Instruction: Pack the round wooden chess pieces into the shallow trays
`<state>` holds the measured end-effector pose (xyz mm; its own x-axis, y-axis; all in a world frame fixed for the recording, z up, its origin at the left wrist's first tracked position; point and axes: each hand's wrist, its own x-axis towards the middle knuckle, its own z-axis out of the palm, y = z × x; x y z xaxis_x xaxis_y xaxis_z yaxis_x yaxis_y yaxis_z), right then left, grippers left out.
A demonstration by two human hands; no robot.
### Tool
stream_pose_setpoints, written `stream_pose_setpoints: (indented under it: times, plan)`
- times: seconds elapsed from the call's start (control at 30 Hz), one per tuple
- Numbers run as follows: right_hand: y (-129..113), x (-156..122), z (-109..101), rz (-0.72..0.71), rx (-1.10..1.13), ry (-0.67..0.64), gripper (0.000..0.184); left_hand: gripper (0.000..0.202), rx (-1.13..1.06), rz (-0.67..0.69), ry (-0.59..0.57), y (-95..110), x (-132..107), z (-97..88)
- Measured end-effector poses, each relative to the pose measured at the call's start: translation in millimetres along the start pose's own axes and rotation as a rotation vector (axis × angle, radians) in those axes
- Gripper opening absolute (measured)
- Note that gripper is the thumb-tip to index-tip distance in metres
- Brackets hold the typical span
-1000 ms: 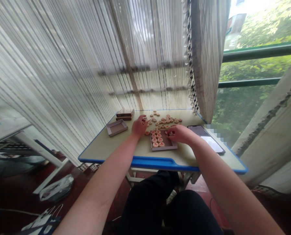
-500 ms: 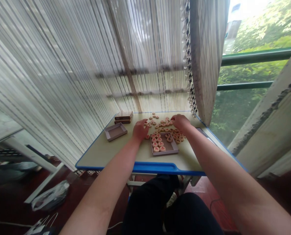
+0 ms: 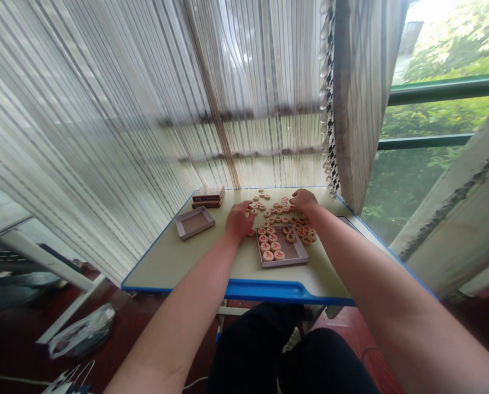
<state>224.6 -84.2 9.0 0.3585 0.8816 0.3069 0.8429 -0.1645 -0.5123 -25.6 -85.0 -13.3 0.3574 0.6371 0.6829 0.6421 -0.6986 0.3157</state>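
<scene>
A shallow grey box tray (image 3: 295,257) lies on the small desk (image 3: 211,257) and holds several round wooden chess pieces (image 3: 269,246) with red marks. More loose pieces (image 3: 279,208) are scattered beyond it. My left hand (image 3: 239,219) rests palm down with curled fingers at the left edge of the loose pieces, just behind the tray. My right hand (image 3: 304,200) reaches farther back, its fingers curled down onto the scattered pieces. What either hand's fingers hold is hidden.
An empty grey box lid (image 3: 195,221) sits at the desk's left, with a brown folded board (image 3: 208,196) behind it. Striped curtains hang around the desk; a window with green rails is at the right. A plastic bag (image 3: 82,331) lies on the dark floor.
My right hand has left the tray and moved back onto the loose pieces. The left hand stayed near the tray's far left corner. The view shifted, so my right arm now hides the phone.
</scene>
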Motion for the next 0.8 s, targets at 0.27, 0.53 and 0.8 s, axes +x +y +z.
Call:
stream_pose_setpoints:
  times: [0.27, 0.53, 0.8]
  plan:
    - [-20, -95, -34, -0.007, 0.330, 0.030, 0.027, 0.031, 0.035, -0.003, 0.013, 3, -4, -1.3]
    - [-3, -138, -29, -0.249, 0.361, 0.127, 0.032, 0.033, 0.116, -0.044, 0.037, 17, -16, -11.4]
    - [-12, -134, -26, -0.330, 0.217, 0.038, 0.025, 0.035, 0.114, -0.099, 0.022, 22, -19, -17.3]
